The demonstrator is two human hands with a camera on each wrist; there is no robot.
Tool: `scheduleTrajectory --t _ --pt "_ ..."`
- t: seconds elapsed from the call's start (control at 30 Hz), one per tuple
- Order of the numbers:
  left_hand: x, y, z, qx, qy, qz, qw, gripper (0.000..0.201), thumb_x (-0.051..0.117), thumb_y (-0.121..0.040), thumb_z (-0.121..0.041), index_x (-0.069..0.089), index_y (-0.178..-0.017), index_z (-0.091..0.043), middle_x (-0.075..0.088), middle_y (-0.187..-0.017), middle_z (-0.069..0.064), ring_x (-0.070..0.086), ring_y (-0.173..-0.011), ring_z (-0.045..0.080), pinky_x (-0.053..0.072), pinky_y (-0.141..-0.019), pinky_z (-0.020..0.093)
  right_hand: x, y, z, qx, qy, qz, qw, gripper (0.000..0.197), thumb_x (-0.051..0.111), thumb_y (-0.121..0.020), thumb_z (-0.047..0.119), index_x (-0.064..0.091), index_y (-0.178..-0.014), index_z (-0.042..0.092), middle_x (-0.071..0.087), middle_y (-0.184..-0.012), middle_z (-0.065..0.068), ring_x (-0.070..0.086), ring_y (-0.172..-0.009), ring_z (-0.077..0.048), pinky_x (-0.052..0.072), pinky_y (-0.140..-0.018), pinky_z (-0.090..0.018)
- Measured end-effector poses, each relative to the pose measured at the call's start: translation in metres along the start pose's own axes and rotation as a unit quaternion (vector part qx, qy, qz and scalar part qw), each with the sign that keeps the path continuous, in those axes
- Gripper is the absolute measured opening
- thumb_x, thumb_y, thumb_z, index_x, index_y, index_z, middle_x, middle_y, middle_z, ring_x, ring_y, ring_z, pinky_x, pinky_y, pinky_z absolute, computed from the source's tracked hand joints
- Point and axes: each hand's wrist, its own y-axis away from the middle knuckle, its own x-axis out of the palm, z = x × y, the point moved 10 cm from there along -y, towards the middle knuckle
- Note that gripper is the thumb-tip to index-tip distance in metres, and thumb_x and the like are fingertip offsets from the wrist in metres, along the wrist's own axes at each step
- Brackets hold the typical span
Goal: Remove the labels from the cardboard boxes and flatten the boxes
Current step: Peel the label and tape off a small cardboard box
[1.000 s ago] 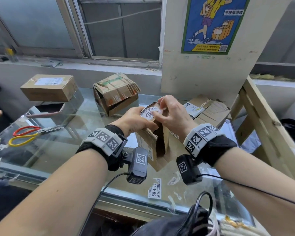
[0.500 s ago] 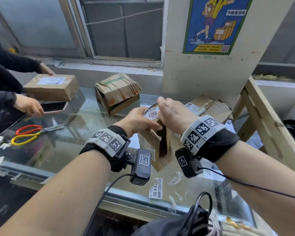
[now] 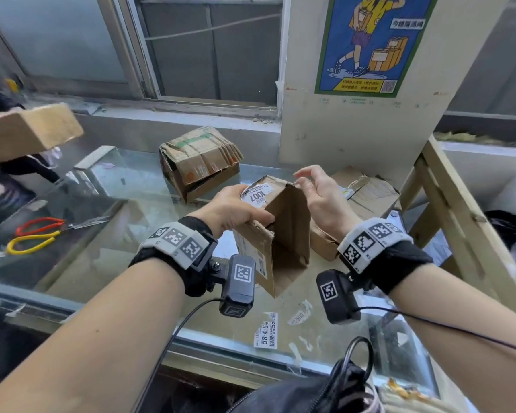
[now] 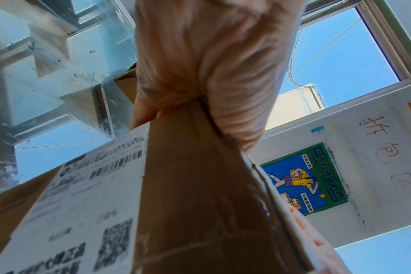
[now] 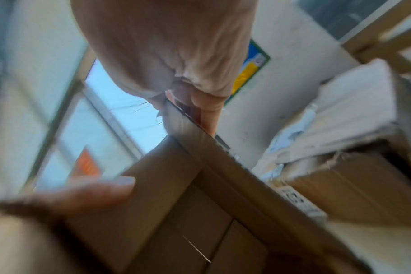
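A small brown cardboard box (image 3: 286,225) stands on end above the glass table (image 3: 116,186), its open side facing me. My left hand (image 3: 236,211) grips its upper left side, thumb over the front edge. A torn white label reading 1007 (image 3: 256,196) sits on the top left face beside my left fingers. A larger shipping label (image 4: 82,194) covers the box's left side. My right hand (image 3: 313,192) is at the top right edge; in the right wrist view its fingertips (image 5: 190,100) pinch that cardboard edge (image 5: 200,133), other fingers spread.
A crumpled box (image 3: 197,162) lies behind, and a torn box (image 3: 367,198) sits at the right rear. Red and yellow scissors (image 3: 33,236) lie left. Another person lifts a box (image 3: 27,132) at far left. Wooden frame (image 3: 459,219) stands right. Peeled label scraps (image 3: 265,330) stick to the glass.
My right hand left the 1007 label and moved to the box's top right edge. The box has turned its open side toward me. The other person has lifted the left box.
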Motion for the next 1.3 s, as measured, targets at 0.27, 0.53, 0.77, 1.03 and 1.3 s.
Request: scheduleTrajectory --t 0.27,0.53,0.77,1.03,1.3 --pt "-0.001 0.0 -0.008 0.009 -0.08 0.044 0.996 0.055 0.088 -0.063 -0.015 0.06 -0.111 -0.019 0.066 -0.105 0.01 0.065 -0.093 0.026 0.058 -0.082 0.039 -0.004 0.002 -0.05 0.179 -0.287 -0.019 0.941 0.027 0.053 -0.097 0.02 0.067 -0.077 0.01 0.066 -0.066 -0.008 0.06 -0.056 -0.016 0.052 -0.055 -0.026" --pt "-0.031 0.004 -0.077 0.183 -0.422 -0.14 0.877 0.034 0.074 -0.08 -0.013 0.065 -0.107 -0.031 0.057 -0.124 -0.003 0.052 -0.117 0.022 0.044 -0.1 0.04 0.015 0.016 -0.027 0.222 -0.372 0.14 0.891 0.015 0.047 -0.095 0.0 0.062 -0.098 -0.002 0.068 -0.087 -0.013 0.068 -0.08 -0.025 0.057 -0.078 -0.038" --pt "-0.027 -0.004 -0.071 0.206 -0.307 -0.103 0.923 0.047 0.048 -0.084 0.008 0.072 -0.088 -0.032 0.058 -0.129 -0.005 0.047 -0.124 0.016 0.035 -0.105 0.027 0.003 -0.005 -0.009 0.169 -0.145 0.085 0.971 0.034 0.055 -0.095 0.023 0.051 -0.124 0.005 0.056 -0.118 -0.009 0.056 -0.107 -0.021 0.053 -0.083 -0.035" --pt "-0.074 0.016 -0.047 0.102 -0.186 -0.303 0.929 0.031 0.073 -0.081 -0.037 0.056 -0.083 -0.011 0.057 -0.081 0.0 0.059 -0.081 0.022 0.047 -0.071 0.029 0.037 -0.007 0.0 0.142 -0.058 0.134 0.979 0.057 0.061 -0.092 0.025 0.037 -0.141 0.01 0.057 -0.127 -0.009 0.057 -0.111 -0.02 0.048 -0.09 -0.033" --pt "-0.013 0.012 0.028 -0.136 0.288 -0.026 0.948 0.034 0.072 -0.085 -0.03 0.067 -0.106 -0.003 0.074 -0.083 0.011 0.069 -0.067 0.02 0.057 -0.057 0.029 0.039 -0.004 0.012 0.12 -0.028 0.125 0.985 0.028 0.058 -0.092 0.023 0.056 -0.112 0.003 0.068 -0.098 -0.015 0.068 -0.086 -0.027 0.056 -0.083 -0.044"
